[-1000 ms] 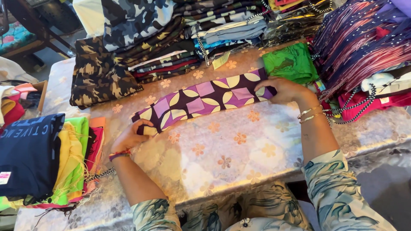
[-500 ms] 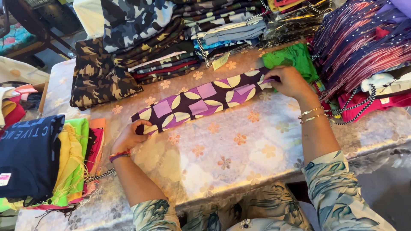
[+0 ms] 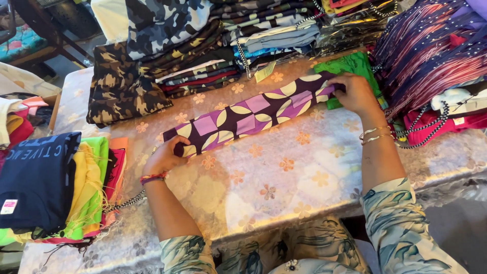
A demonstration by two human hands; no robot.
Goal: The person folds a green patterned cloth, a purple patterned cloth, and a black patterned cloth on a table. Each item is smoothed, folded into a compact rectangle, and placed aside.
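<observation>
Stacks of folded clothing ring a table [image 3: 304, 177] covered in a pale cloth printed with orange flowers. On its bare middle lies a long folded strip of purple fabric [image 3: 248, 117] patterned with cream leaf shapes and lilac squares, stretched on a slant from lower left to upper right. The left hand [image 3: 165, 158] grips the strip's lower left end, fingers curled over the cloth with the thumb tucked under its edge; a red and purple band circles that wrist. The right hand [image 3: 355, 93] lies on the upper right end, fingers pressed together and bent down onto the fabric, thin metal bangles [image 3: 374, 135] on the wrist. Both forearms come out of sleeves with a green and white leaf print.

Just beyond the right hand, partly under the strip's end, sits a bright green folded garment [image 3: 350, 65]. Behind the strip stands a pile of camouflage clothing [image 3: 122, 86], and beside it a stack of striped folded pieces [image 3: 198, 71]. To the right, purple and pink striped garments [image 3: 431, 50] hang over the table edge, with a beaded cord [image 3: 431, 129] trailing below them. At the left edge rests a navy folded shirt [image 3: 35, 177] over yellow, green and pink cloths [image 3: 94, 187]
</observation>
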